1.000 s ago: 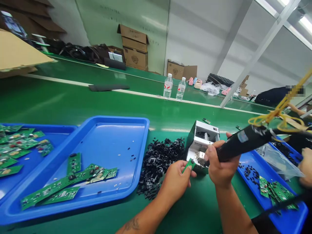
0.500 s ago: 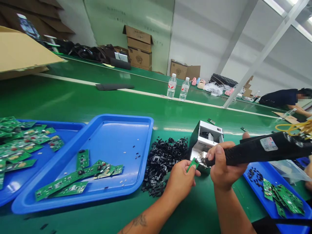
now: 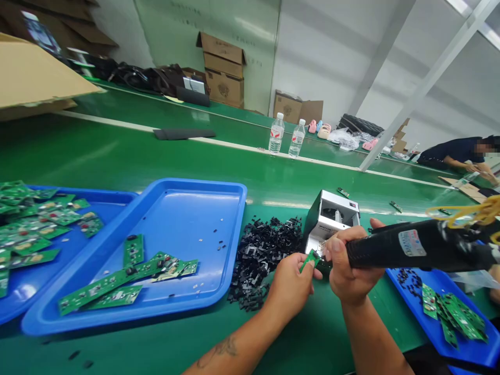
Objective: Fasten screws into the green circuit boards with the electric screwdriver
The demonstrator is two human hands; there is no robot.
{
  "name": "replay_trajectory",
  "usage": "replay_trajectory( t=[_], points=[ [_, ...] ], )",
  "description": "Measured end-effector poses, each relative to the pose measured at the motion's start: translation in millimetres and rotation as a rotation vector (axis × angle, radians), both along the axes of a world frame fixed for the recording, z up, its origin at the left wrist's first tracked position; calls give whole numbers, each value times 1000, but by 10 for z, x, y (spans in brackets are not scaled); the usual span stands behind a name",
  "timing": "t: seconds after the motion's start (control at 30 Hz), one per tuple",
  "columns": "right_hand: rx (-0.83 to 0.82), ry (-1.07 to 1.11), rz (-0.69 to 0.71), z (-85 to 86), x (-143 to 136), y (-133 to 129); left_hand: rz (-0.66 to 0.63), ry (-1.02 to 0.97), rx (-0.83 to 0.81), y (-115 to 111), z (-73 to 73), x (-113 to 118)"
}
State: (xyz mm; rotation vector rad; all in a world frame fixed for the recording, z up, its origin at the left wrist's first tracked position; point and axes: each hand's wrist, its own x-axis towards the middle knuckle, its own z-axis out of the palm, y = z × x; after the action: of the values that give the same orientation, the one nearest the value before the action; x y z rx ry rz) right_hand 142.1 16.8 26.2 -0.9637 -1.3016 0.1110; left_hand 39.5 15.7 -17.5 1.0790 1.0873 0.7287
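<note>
My left hand (image 3: 292, 281) pinches a small green circuit board (image 3: 310, 259) in front of a silver-and-black box-shaped device (image 3: 339, 209). Wrapped round a black cylindrical power screwdriver (image 3: 375, 249) is my right hand (image 3: 349, 268); the tool lies roughly level, its tip end close to the board. The tip itself is hidden by my fingers. A heap of small black parts (image 3: 265, 255) lies just left of the device and my left hand.
Blue trays (image 3: 234, 245) with green boards (image 3: 133, 250) stand at the left, another blue tray (image 3: 464, 350) at the lower right. Two water bottles (image 3: 276, 136) stand behind. A cardboard flap (image 3: 42, 75) juts in upper left. At far right, a person (image 3: 449, 153) leans over the bench.
My right hand and the screwdriver have shifted slightly left, closer to my left hand. The left hand holds the board almost where it was. The far person's arms have moved.
</note>
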Motion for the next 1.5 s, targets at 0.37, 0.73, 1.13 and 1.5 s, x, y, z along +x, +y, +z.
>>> replay_trajectory(
  t=[0.37,0.73,1.13,1.5],
  points=[
    [122,36,-45,94,194,27,19,-25,6,-1,-48,14],
    [148,215,-15,307,8,2,10,-37,16,21,-80,14],
    [93,180,37,196,-149,158,21,-15,37,19,-5,12],
    [-30,135,150,139,-90,217,6,12,58,26,-30,5]
  ],
)
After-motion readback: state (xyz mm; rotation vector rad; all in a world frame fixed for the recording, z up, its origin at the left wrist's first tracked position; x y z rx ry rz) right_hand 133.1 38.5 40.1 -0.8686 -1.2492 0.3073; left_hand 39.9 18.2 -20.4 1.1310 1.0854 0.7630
